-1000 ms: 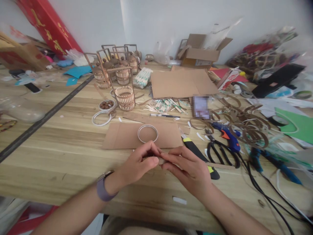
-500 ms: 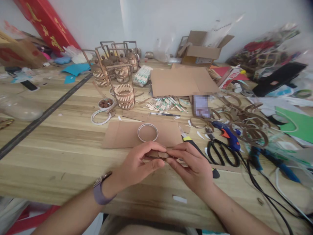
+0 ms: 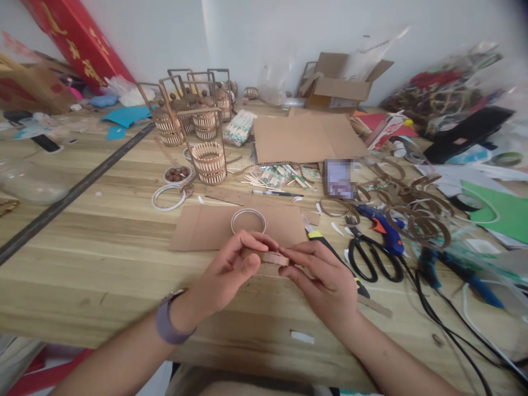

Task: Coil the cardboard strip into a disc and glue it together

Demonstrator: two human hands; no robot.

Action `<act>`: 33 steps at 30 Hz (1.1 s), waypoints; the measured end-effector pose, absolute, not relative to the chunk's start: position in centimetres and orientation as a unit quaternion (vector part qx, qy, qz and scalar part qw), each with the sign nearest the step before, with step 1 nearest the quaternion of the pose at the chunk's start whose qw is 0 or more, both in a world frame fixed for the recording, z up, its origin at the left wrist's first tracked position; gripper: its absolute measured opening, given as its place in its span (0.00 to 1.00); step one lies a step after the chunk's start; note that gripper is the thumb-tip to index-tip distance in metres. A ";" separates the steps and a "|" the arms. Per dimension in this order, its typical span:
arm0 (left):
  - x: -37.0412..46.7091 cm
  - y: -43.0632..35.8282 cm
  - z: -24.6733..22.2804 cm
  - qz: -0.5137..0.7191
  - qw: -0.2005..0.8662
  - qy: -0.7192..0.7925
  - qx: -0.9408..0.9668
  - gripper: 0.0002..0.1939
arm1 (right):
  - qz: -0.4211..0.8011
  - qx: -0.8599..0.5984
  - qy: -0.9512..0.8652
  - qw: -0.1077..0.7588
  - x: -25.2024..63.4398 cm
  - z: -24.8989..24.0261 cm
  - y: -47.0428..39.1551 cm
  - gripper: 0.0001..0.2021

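Between my two hands is a small brown cardboard ring (image 3: 272,257), its edge turned toward me and part of it hidden by fingers. My left hand (image 3: 231,272), with a purple watch strap at the wrist, is closed around its left side. The fingertips of my right hand (image 3: 324,280) pinch its right end. Just beyond the hands, a white-edged ring (image 3: 248,221) lies on a flat cardboard piece (image 3: 202,228). A yellow-and-black utility knife (image 3: 315,235) lies partly behind my right hand.
Black-handled scissors (image 3: 375,258), a blue glue gun (image 3: 385,231) and curled cardboard strips (image 3: 424,220) crowd the right side. Small stick-sided baskets (image 3: 209,163) with tall handles stand at the back left. A bowl of brown balls (image 3: 177,174) and a pen (image 3: 277,192) lie nearer.
My left thumb and fingers have shifted back left along the cardboard ring, and the ring has turned to show more of its edge. My right hand has stayed nearly in place, still pinching.
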State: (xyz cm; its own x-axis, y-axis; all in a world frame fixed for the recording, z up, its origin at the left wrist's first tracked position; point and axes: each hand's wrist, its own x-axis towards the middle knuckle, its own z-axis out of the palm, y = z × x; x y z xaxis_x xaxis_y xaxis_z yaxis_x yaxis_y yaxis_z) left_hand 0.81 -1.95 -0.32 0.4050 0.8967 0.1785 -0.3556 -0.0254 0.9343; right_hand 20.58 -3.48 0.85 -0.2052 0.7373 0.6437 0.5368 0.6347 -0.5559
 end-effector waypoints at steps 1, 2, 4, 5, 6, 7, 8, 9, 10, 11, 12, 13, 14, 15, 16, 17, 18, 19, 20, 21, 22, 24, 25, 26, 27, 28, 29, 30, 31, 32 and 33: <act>0.9 -2.0 -0.4 0.489 0.667 0.234 0.511 0.12 | 0.107 -0.414 -0.767 0.478 20.5 0.8 -3.5 0.10; 1.1 -2.0 -0.5 0.493 0.683 0.216 0.493 0.11 | 0.106 -0.414 -0.767 0.479 20.4 0.9 -3.5 0.09; 1.3 -2.0 -0.4 0.497 0.707 0.195 0.464 0.09 | 0.101 -0.413 -0.769 0.478 20.2 0.9 -3.5 0.08; 1.3 -2.0 -0.4 0.497 0.710 0.194 0.460 0.09 | 0.095 -0.412 -0.771 0.476 20.3 0.9 -3.5 0.07; 1.2 -2.0 -0.3 0.493 0.705 0.203 0.467 0.09 | 0.087 -0.410 -0.776 0.471 20.4 1.0 -3.5 0.07; 1.1 -1.9 -0.1 0.486 0.692 0.222 0.485 0.09 | 0.078 -0.409 -0.782 0.464 20.5 1.0 -3.4 0.07; 0.9 -1.7 0.0 0.478 0.666 0.250 0.515 0.10 | 0.067 -0.409 -0.789 0.453 20.8 1.1 -3.3 0.08; 0.6 -1.5 0.1 0.468 0.626 0.281 0.556 0.10 | 0.054 -0.411 -0.796 0.442 21.1 1.2 -3.1 0.08; 0.4 -1.3 0.3 0.459 0.570 0.310 0.607 0.11 | 0.037 -0.411 -0.802 0.431 21.3 1.2 -2.9 0.09; 0.1 -1.1 0.4 0.449 0.501 0.333 0.660 0.12 | 0.018 -0.410 -0.810 0.418 21.6 1.2 -2.8 0.09; 0.0 -0.9 0.5 0.441 0.425 0.347 0.710 0.13 | -0.001 -0.409 -0.818 0.403 21.8 1.2 -2.6 0.10; -0.2 -0.8 0.6 0.431 0.349 0.353 0.753 0.14 | -0.022 -0.407 -0.827 0.387 21.9 1.1 -2.5 0.10; -0.2 -0.7 0.5 0.418 0.284 0.351 0.788 0.15 | -0.042 -0.402 -0.837 0.369 22.0 1.0 -2.4 0.10; -0.2 -0.6 0.5 0.401 0.234 0.348 0.814 0.15 | -0.059 -0.398 -0.845 0.352 21.9 0.9 -2.4 0.10; -0.1 -0.6 0.4 0.382 0.200 0.345 0.834 0.15 | -0.072 -0.395 -0.852 0.336 21.9 0.7 -2.4 0.11; 0.0 -0.6 0.2 0.364 0.177 0.342 0.848 0.15 | -0.081 -0.393 -0.856 0.325 21.7 0.6 -2.4 0.11; 0.2 -0.7 0.1 0.350 0.160 0.339 0.859 0.14 | -0.084 -0.391 -0.860 0.319 21.6 0.5 -2.5 0.11; 0.3 -0.8 0.1 0.341 0.148 0.336 0.866 0.14 | -0.084 -0.388 -0.861 0.319 21.5 0.5 -2.6 0.10; 0.3 -0.8 0.1 0.337 0.140 0.333 0.869 0.14 | -0.081 -0.386 -0.860 0.324 21.4 0.5 -2.7 0.09; 0.4 -0.9 0.1 0.339 0.135 0.329 0.871 0.14 | -0.077 -0.383 -0.858 0.333 21.3 0.5 -2.8 0.09; 0.3 -0.9 0.2 0.344 0.135 0.325 0.871 0.14 | -0.071 -0.382 -0.855 0.345 21.3 0.6 -2.9 0.08; 0.2 -1.0 0.6 0.363 0.148 0.321 0.862 0.12 | -0.049 -0.381 -0.846 0.371 21.5 0.8 -3.0 0.08; 0.1 -1.0 0.8 0.376 0.162 0.323 0.853 0.12 | -0.034 -0.381 -0.841 0.382 21.6 0.9 -3.0 0.09; 0.0 -1.0 1.0 0.388 0.181 0.329 0.842 0.11 | -0.016 -0.382 -0.837 0.392 21.7 1.0 -2.9 0.09; -0.1 -1.1 1.1 0.398 0.205 0.339 0.828 0.10 | 0.002 -0.385 -0.832 0.400 21.8 1.2 -2.9 0.09; -0.1 -1.2 1.2 0.405 0.233 0.353 0.811 0.09 | 0.021 -0.389 -0.826 0.406 21.9 1.3 -2.8 0.09; -0.1 -1.3 1.2 0.413 0.265 0.368 0.790 0.08 | 0.039 -0.395 -0.820 0.412 21.9 1.4 -2.7 0.08; -0.1 -1.4 1.2 0.420 0.299 0.383 0.767 0.08 | 0.055 -0.401 -0.814 0.417 21.9 1.5 -2.7 0.07; -0.1 -1.4 1.1 0.426 0.335 0.394 0.742 0.07 | 0.070 -0.405 -0.808 0.422 21.8 1.5 -2.6 0.06; 0.0 -1.5 0.9 0.431 0.374 0.402 0.716 0.08 | 0.082 -0.408 -0.802 0.429 21.8 1.6 -2.5 0.06; 0.1 -1.5 0.7 0.434 0.413 0.406 0.690 0.09 | 0.090 -0.408 -0.798 0.435 21.7 1.6 -2.5 0.06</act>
